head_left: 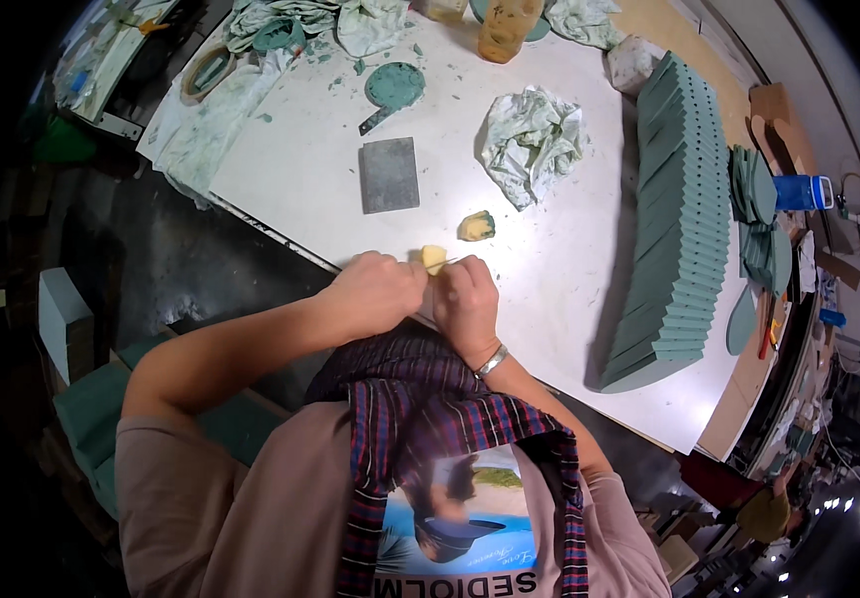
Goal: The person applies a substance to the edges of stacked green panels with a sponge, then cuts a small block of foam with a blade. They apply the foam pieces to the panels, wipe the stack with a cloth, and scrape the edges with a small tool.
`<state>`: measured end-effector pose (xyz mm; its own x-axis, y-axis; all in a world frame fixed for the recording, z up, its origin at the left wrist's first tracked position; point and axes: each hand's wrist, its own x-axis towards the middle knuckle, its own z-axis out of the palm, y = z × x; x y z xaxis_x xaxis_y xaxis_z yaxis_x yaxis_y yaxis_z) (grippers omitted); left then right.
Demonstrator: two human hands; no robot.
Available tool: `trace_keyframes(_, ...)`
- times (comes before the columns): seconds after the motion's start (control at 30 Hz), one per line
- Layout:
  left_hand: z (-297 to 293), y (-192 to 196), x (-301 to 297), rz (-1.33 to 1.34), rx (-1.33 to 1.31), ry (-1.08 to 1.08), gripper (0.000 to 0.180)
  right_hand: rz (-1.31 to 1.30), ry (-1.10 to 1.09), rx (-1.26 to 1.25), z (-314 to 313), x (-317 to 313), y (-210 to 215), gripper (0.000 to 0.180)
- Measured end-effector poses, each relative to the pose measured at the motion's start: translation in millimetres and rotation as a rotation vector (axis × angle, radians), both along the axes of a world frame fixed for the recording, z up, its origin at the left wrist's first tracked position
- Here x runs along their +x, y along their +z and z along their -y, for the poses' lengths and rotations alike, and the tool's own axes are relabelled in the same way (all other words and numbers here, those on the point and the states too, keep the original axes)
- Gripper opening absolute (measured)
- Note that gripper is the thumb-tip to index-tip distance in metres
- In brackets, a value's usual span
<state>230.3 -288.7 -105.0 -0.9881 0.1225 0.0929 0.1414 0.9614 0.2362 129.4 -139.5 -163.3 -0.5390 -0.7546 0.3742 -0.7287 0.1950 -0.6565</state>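
The left hand [375, 289] and the right hand [467, 304] are held closed together at the near edge of the white table [570, 269], and a small yellow sponge-like piece [434, 258] is gripped between their fingertips, just above the table top. The piece looks soft and rounded; what is being done to it cannot be told. A second yellow lump [476, 226], smeared with green, lies just beyond the hands and appears already used. Farther from the hands a flat grey rectangular block [389, 174] and a crumpled, green-stained cloth [532, 143] are seen. To the right of the hands a long curved row of green slabs [681, 214] is stacked on edge, matte and uniform, judged largely finished.
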Motion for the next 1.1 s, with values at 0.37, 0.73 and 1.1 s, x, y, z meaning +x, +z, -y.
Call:
trace_keyframes(0.37, -5.8, -2.0, -17.5, 0.057, 0.033, -0.043, 0.010, -0.030, 0.029, 0.007, 3.2, 5.3, 3.9, 0.022)
trace_keyframes(0.73, 0.7, 5.1, -9.5, 0.089, -0.022, 0.015, 0.011, 0.003, -0.073, 0.001, 3.8, 0.7, -2.1, 0.021)
trace_keyframes(1.1, 6.6, 0.5, -11.1, -0.064, -0.128, 0.050, 0.013, 0.053, -0.121, 0.013, 5.8, 2.0, -1.3, 0.021)
